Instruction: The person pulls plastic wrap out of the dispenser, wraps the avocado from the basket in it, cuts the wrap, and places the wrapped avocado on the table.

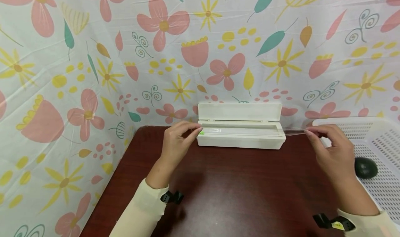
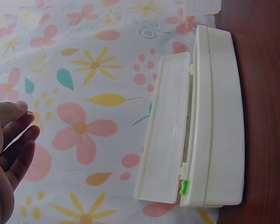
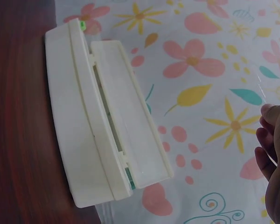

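Observation:
A white cling film dispenser point(image 1: 240, 141) stands on the table with its lid point(image 1: 240, 112) flipped up at the back and a small green cutter point(image 1: 201, 132) at its left end. Transparent cling film point(image 1: 295, 131) stretches out past the box's right end, pinched between the thumb and finger of my right hand point(image 1: 335, 152). At the other end of the box, my left hand point(image 1: 178, 143) has its thumb and forefinger tips together, pinching the film's other side. The film is so clear that most of it is hard to make out. Both hands appear raised above the box in the wrist views.
A white perforated basket point(image 1: 384, 143) sits at the right, with a dark green rounded fruit or vegetable point(image 1: 366, 168) inside. The reddish-brown table point(image 1: 231, 188) meets a flower-printed cloth point(image 1: 225, 49) behind and at the left.

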Action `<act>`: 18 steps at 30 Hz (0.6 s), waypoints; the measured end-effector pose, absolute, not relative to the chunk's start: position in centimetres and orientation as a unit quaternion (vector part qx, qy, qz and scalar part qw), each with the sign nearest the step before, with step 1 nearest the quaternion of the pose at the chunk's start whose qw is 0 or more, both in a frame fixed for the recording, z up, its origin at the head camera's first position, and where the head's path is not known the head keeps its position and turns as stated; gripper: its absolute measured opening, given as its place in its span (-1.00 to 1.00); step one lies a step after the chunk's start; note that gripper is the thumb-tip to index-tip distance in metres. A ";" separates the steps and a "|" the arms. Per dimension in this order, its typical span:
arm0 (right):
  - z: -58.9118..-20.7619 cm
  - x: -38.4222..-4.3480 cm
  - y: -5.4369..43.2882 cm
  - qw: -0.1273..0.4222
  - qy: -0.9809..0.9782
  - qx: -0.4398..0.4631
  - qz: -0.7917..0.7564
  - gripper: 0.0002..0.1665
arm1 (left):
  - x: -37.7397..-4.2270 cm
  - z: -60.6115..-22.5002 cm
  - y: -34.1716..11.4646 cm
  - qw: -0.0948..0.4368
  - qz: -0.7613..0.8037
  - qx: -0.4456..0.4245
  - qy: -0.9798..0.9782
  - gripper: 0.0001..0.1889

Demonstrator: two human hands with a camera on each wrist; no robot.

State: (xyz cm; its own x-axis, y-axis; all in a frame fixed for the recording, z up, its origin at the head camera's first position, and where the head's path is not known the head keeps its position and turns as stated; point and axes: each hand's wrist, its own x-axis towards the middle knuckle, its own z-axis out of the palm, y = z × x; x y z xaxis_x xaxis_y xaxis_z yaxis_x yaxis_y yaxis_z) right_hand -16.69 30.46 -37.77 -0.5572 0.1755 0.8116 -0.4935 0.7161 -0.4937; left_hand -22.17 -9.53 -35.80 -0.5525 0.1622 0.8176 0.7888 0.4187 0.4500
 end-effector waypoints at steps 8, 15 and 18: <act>-36.9 -15.3 29.6 0.471 -0.793 0.107 0.370 -0.84 | -21.3 -35.7 -9.5 0.352 -0.452 -0.323 -0.753 -0.88; -36.6 -14.9 29.7 0.470 -0.792 0.107 0.375 -0.85 | -20.6 -35.5 -9.6 0.350 -0.454 -0.328 -0.751 -0.91; -36.2 -14.6 29.4 0.471 -0.788 0.112 0.380 -0.80 | -20.4 -35.3 -9.6 0.354 -0.453 -0.328 -0.750 -0.90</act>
State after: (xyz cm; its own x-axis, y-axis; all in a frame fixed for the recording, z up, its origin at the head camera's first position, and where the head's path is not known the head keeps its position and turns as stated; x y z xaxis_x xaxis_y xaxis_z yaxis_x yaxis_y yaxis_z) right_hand -14.59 29.43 -36.19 -0.5314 0.1826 0.8272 -0.5343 0.6856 -0.4945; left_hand -20.41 -9.65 -35.33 -0.5349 0.1710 0.8274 0.8123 0.3737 0.4479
